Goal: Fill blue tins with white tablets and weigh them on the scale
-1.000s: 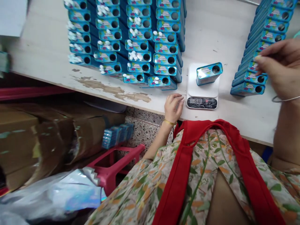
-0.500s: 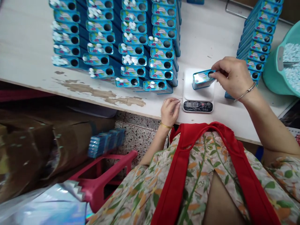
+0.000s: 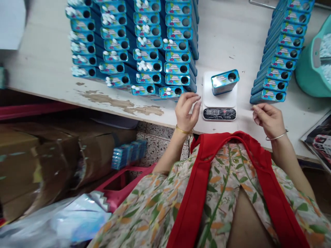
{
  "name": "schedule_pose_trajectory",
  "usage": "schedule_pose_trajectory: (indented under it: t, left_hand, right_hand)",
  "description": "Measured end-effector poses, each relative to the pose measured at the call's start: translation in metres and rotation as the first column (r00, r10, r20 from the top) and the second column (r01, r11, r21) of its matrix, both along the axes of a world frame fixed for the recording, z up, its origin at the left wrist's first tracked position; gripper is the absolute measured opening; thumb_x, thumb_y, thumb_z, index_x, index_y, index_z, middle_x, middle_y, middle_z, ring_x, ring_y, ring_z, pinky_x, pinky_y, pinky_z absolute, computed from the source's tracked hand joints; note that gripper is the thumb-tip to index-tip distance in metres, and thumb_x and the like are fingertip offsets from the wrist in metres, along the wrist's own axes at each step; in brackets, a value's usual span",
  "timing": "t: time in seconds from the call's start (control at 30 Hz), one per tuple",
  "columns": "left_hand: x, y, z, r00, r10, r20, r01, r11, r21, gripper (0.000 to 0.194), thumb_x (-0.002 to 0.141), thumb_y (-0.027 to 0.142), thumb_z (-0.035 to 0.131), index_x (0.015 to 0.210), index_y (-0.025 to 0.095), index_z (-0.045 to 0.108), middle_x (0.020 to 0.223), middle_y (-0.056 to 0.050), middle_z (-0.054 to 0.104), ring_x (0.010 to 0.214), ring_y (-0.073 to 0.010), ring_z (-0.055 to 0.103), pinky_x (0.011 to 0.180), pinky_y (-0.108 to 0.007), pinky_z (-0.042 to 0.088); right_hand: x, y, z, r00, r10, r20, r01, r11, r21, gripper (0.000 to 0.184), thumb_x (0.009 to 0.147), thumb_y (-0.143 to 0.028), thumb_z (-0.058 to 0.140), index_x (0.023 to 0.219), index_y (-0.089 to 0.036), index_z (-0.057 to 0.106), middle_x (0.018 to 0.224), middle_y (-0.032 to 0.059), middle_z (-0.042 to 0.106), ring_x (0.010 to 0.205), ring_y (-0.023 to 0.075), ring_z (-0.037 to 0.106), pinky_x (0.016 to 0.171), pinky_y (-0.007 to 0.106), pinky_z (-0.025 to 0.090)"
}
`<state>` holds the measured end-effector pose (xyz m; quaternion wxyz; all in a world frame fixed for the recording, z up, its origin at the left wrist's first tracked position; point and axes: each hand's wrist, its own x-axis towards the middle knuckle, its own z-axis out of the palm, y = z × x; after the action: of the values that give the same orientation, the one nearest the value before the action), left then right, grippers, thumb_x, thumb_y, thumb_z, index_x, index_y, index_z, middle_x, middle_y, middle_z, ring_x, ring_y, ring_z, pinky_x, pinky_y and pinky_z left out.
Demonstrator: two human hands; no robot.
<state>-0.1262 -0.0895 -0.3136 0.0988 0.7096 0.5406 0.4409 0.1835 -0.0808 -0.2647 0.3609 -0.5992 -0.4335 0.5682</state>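
A blue candy tin (image 3: 224,82) with a round hole in its top stands alone on the white pan of a small digital scale (image 3: 219,102). The scale's display looks like 1530, though its decimal mark is unclear. To the left of the scale, my left hand (image 3: 187,112) hovers at the table edge, fingers parted and holding nothing. My right hand (image 3: 270,120) is on the other side, thumb and fingertips pinched together; anything between them is too small to make out. Neither hand touches the tin.
Rows of blue tins (image 3: 148,55), many with white candies on top, fill the table's left side. Another row (image 3: 280,74) stands at right, beside a turquoise bucket (image 3: 307,74) of pale candies. A pink stool (image 3: 116,193) and cardboard boxes (image 3: 57,151) sit below the table.
My right hand has let go of the tin on the scale and drawn back toward me, to the right of the scale. My left hand's fingers have spread and moved slightly up.
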Motion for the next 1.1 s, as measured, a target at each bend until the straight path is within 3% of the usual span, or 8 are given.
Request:
schedule_pose_trajectory:
  t: [0.13,0.27,0.37,0.5,0.73,0.87,1.0,1.1]
  left_hand:
    - [-0.004,0.032,0.013,0.994,-0.08,-0.076,0.083,0.996,0.029,0.027,0.108,0.046,0.047,0.118,0.027,0.064,0.112,-0.006,0.067,0.11,-0.0198,0.065,0.1,-0.045,0.055]
    - [-0.001,0.063,0.02,0.979,-0.186,-0.089,0.185,0.983,-0.011,0.035,0.106,0.056,0.045,0.126,0.032,0.059,0.12,-0.007,0.065,0.117,-0.0215,0.062,0.106,-0.048,0.051]
    - [0.013,0.078,0.025,0.966,-0.229,-0.118,0.219,0.972,-0.091,0.055,0.1,0.072,0.045,0.133,0.029,0.056,0.126,-0.01,0.062,0.127,-0.0277,0.06,0.11,-0.052,0.048]
    - [0.031,0.084,0.028,0.963,-0.199,-0.18,0.159,0.964,-0.215,0.076,0.089,0.086,0.047,0.135,0.025,0.056,0.133,-0.013,0.059,0.135,-0.0363,0.055,0.114,-0.059,0.043]
    - [0.032,0.09,0.025,0.949,-0.203,-0.242,0.146,0.961,-0.233,0.071,0.095,0.08,0.041,0.139,0.026,0.054,0.132,-0.013,0.059,0.131,-0.0337,0.058,0.113,-0.055,0.044]
    - [0.032,0.094,0.026,0.928,-0.252,-0.276,0.186,0.951,-0.246,0.07,0.093,0.078,0.049,0.138,0.025,0.055,0.129,-0.013,0.062,0.129,-0.034,0.058,0.111,-0.052,0.046]
    - [0.046,0.082,0.042,0.9,-0.339,-0.273,0.271,0.927,-0.259,0.061,0.097,0.071,0.05,0.132,0.022,0.06,0.116,-0.013,0.066,0.114,-0.0323,0.063,0.102,-0.05,0.049]
    - [0.074,0.065,0.055,0.839,-0.456,-0.298,0.395,0.886,-0.243,0.056,0.1,0.065,0.048,0.133,0.022,0.06,0.114,-0.012,0.068,0.109,-0.0297,0.064,0.097,-0.047,0.049]
  right_hand:
    - [0.018,-0.032,-0.039,0.978,-0.195,-0.068,0.177,0.961,-0.212,0.061,0.059,-0.069,0.09,0.081,-0.016,0.069,0.055,-0.0049,0.055,0.039,0.0038,0.042,0.038,0.019,0.022]
    - [0.025,-0.051,-0.058,0.965,-0.246,-0.09,0.215,0.941,-0.261,0.065,0.055,-0.072,0.09,0.08,-0.016,0.068,0.057,-0.005,0.055,0.039,0.0033,0.039,0.036,0.02,0.017]
    - [0.025,-0.054,-0.062,0.964,-0.242,-0.108,0.209,0.944,-0.254,0.064,0.058,-0.071,0.089,0.082,-0.016,0.068,0.057,-0.005,0.054,0.039,0.0036,0.038,0.036,0.021,0.016]
    - [0.026,-0.053,-0.063,0.967,-0.224,-0.123,0.187,0.949,-0.254,0.061,0.061,-0.069,0.088,0.083,-0.016,0.068,0.058,-0.0046,0.054,0.038,0.004,0.038,0.037,0.022,0.015]
    - [0.027,-0.052,-0.064,0.963,-0.222,-0.152,0.172,0.943,-0.285,0.063,0.059,-0.069,0.09,0.083,-0.016,0.068,0.056,-0.0045,0.055,0.037,0.0037,0.039,0.035,0.021,0.014]
    - [0.025,-0.051,-0.064,0.962,-0.23,-0.145,0.179,0.937,-0.3,0.062,0.059,-0.068,0.09,0.083,-0.016,0.068,0.056,-0.0048,0.056,0.038,0.0037,0.041,0.035,0.02,0.016]
    - [0.022,-0.051,-0.066,0.959,-0.236,-0.155,0.174,0.927,-0.332,0.064,0.057,-0.07,0.089,0.084,-0.016,0.066,0.055,-0.0046,0.057,0.037,0.0037,0.041,0.035,0.019,0.017]
    - [0.021,-0.051,-0.069,0.959,-0.226,-0.168,0.154,0.921,-0.358,0.061,0.058,-0.067,0.089,0.081,-0.017,0.063,0.052,-0.0051,0.056,0.035,0.0041,0.04,0.035,0.019,0.019]
